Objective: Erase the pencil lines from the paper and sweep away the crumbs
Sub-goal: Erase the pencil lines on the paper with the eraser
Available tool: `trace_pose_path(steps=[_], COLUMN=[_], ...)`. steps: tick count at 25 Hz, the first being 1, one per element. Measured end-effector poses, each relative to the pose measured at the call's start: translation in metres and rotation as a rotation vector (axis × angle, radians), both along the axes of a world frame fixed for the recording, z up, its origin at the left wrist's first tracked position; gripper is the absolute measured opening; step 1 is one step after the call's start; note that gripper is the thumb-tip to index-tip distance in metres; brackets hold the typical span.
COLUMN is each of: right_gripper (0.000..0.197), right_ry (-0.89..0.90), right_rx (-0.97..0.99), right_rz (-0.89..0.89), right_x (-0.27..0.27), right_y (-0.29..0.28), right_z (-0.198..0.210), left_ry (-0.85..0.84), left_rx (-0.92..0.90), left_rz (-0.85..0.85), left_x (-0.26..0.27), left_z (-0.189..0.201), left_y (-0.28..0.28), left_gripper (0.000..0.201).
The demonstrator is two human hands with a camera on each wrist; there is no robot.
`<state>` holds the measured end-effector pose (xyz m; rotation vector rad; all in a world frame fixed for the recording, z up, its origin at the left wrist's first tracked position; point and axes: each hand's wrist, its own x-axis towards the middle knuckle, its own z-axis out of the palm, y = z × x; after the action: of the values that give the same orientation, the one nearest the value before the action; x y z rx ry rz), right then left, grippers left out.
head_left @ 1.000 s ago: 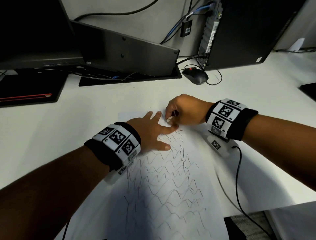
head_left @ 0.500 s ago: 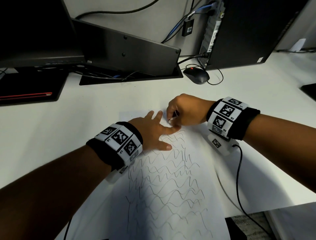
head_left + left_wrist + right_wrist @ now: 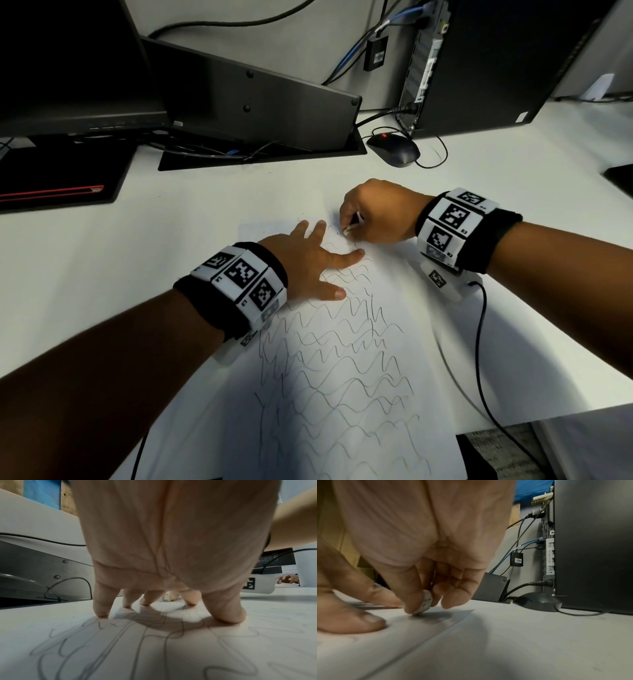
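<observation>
The paper [image 3: 342, 394] lies flat on the white desk [image 3: 171, 212], running from the near edge up toward the middle, and wavy pencil lines [image 3: 335, 359] cover most of it. The left hand [image 3: 308, 263] is spread out, fingers straight and splayed, fingertips [image 3: 101, 609] pressing down on the sheet near its far end; the wrist view shows every tip planted on the paper with the palm arched above it. Just beyond it, the right hand [image 3: 373, 212] pinches a small white eraser [image 3: 425, 602] between thumb and index finger, the other fingers curled in beside it. The eraser's bottom edge touches the paper near its far right corner, just beside the left index finger. A few dark specks of crumbs [image 3: 301, 219] dot the sheet's far edge. At the back of the desk a black mouse [image 3: 394, 149] sits by a tall black computer tower [image 3: 496, 61], and a dark monitor [image 3: 65, 61] stands toward the far left corner.
</observation>
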<state>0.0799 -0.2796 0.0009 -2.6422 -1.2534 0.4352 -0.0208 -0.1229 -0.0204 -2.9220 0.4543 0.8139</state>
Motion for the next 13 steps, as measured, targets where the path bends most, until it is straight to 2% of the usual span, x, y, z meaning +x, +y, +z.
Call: trace_pose_path(steps=[2, 6, 9, 13], right_gripper=[0.008, 0.011, 0.009, 0.013], right_ry=[0.054, -0.042, 0.057, -0.037], right_rx=[-0.017, 0.009, 0.017, 0.012], right_rz=[0.028, -0.026, 0.027, 0.003], right_x=[-0.0019, 0.0009, -0.0046, 0.0022], right_y=[0.0017, 0.0018, 0.0065, 0.0063], right_z=[0.0011, -0.0011, -0.0029, 0.0000], left_ry=[0.006, -0.002, -0.005, -0.008], left_rx=[0.003, -0.010, 0.003, 0.018], left_rz=[0.002, 0.010, -0.001, -0.003], left_x=[0.0000, 0.0000, 0.0002, -0.0009], left_z=[-0.0001, 0.0001, 0.0002, 0.0011], left_y=[0.0004, -0.0002, -0.0004, -0.0014], left_gripper=[0.069, 0.069, 0.070, 0.070])
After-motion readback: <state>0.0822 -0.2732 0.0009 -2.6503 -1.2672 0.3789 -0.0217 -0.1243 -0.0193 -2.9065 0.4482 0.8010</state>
